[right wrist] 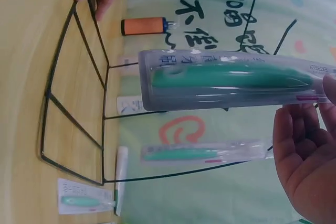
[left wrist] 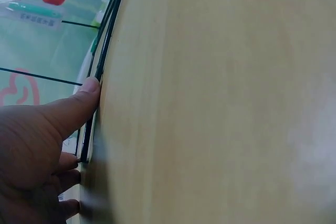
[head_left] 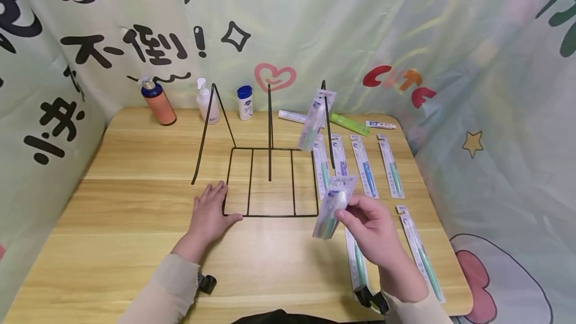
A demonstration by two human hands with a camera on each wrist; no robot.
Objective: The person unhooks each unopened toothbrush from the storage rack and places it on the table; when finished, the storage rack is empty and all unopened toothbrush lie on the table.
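Observation:
A black wire display rack (head_left: 270, 216) with three long prongs stands on the wooden table. My left hand (head_left: 209, 216) rests at its front left corner, fingers spread; in the left wrist view the thumb (left wrist: 79, 103) touches the front bar. Between thumb and fingers, my right hand (head_left: 375, 229) pinches a packaged toothbrush (head_left: 334, 207), tilted above the table in front of the right prong. Through its clear blister a green handle (right wrist: 231, 76) shows in the right wrist view. Another packaged toothbrush (head_left: 317, 119) hangs on the rack's right prong.
Several packaged toothbrushes, such as this one (head_left: 390, 166), lie on the table's right side. Along the back stand an orange pump bottle (head_left: 159, 104), a pale pump bottle (head_left: 213, 109) and a blue-capped white bottle (head_left: 245, 104). A green tube (head_left: 350, 124) lies behind the toothbrushes.

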